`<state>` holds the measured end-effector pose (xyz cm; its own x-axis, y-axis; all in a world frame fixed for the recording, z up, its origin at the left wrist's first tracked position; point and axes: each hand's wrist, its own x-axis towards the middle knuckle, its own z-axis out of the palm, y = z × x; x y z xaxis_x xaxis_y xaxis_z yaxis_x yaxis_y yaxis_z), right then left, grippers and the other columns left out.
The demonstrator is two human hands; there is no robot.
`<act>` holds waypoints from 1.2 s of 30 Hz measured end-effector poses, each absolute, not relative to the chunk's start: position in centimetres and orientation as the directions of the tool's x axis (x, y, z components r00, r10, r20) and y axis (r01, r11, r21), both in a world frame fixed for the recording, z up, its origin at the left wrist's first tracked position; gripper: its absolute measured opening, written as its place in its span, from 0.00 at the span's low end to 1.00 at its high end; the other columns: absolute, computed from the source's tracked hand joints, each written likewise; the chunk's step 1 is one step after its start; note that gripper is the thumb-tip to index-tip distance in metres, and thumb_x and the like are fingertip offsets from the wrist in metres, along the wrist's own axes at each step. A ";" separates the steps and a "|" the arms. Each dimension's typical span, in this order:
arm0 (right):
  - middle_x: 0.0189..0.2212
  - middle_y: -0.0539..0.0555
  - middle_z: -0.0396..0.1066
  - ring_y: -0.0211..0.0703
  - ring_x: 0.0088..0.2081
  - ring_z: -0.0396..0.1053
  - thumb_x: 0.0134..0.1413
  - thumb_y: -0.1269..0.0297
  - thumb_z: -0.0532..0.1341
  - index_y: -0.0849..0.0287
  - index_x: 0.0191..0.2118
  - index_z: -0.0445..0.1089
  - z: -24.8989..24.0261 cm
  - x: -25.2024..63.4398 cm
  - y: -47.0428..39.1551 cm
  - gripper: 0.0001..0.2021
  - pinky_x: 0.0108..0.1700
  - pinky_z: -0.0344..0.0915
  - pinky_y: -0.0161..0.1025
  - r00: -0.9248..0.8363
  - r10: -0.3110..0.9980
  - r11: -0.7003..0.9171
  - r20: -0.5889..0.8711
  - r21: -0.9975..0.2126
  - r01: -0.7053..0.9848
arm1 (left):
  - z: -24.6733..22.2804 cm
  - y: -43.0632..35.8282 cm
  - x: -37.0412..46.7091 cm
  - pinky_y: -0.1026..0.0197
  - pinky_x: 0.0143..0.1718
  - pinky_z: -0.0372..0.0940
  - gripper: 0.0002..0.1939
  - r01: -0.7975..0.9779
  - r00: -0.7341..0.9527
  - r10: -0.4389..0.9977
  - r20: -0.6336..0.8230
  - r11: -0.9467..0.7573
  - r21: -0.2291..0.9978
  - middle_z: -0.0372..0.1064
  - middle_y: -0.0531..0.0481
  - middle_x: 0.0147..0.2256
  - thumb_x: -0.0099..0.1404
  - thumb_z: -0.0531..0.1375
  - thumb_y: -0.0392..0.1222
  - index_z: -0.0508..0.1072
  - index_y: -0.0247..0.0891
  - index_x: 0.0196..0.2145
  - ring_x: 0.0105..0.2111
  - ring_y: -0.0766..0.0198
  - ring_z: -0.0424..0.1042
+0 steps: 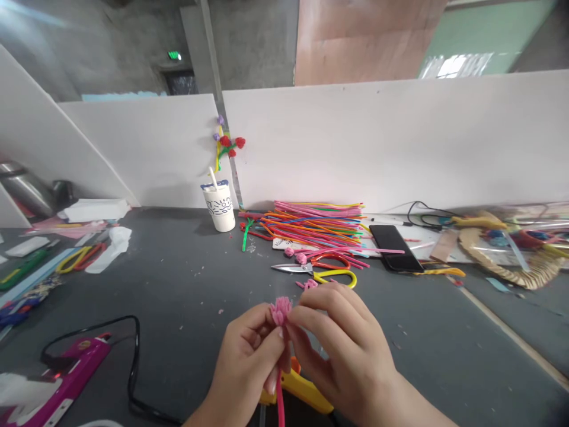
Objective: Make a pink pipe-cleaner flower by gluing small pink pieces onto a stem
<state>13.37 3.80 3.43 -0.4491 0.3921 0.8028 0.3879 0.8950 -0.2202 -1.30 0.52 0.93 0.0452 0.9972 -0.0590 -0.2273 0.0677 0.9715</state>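
Observation:
A small pink pipe-cleaner flower [281,311] is at the low centre of the view, its head upright and its pinkish-red stem [280,398] hanging below. My left hand [249,356] pinches it just under the petals between thumb and fingers. From the other side, my right hand [344,344] has its thumb and forefinger closed at the edge of the petals. Beneath my hands lies a yellow glue gun [306,391], partly hidden by them. Just beyond the flower are loose pink pieces [308,284] and scissors [333,276] with red and yellow handles.
A bundle of coloured pipe cleaners [315,225] lies against the white partition [377,142]. Left of it stands a white cup [220,207] with a straw; a black phone [395,248] lies right. A magenta power strip [75,379] with a black cable [136,356] occupies the near left.

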 end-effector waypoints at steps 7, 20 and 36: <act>0.39 0.51 0.70 0.37 0.41 0.69 0.56 0.77 0.57 0.56 0.44 0.67 4.2 13.9 3.9 0.12 0.44 0.67 0.32 -0.328 0.666 0.744 0.670 -0.630 0.223 | 0.4 0.6 -1.6 0.73 0.12 0.48 0.16 -0.189 0.056 0.995 -0.082 0.091 0.978 0.66 0.56 0.16 0.61 0.62 0.53 0.70 0.36 0.27 0.10 0.77 0.55; 0.41 0.51 0.69 0.36 0.43 0.67 0.45 0.83 0.57 0.58 0.46 0.67 4.4 13.7 3.9 0.22 0.47 0.65 0.31 -0.503 0.651 0.677 0.568 -0.734 0.049 | 0.1 0.2 -2.4 0.67 0.22 0.61 0.07 0.438 0.037 0.748 0.662 -0.608 0.662 0.63 0.56 0.20 0.62 0.57 0.34 0.68 0.41 0.26 0.19 0.67 0.63; 0.33 0.55 0.70 0.39 0.33 0.64 0.55 0.80 0.57 0.62 0.39 0.67 4.5 14.6 4.3 0.09 0.34 0.64 0.37 -0.525 0.339 0.940 0.781 -0.297 0.165 | 0.4 -0.2 -2.0 0.69 0.18 0.55 0.12 0.330 0.047 0.833 0.552 -0.534 0.778 0.59 0.58 0.18 0.66 0.54 0.35 0.66 0.40 0.24 0.16 0.71 0.59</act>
<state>14.65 4.26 4.53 -0.5251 0.3389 0.7806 0.1652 0.9404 -0.2971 -2.04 -0.17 0.44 0.0469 0.8327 0.5517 0.3299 -0.5343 0.7783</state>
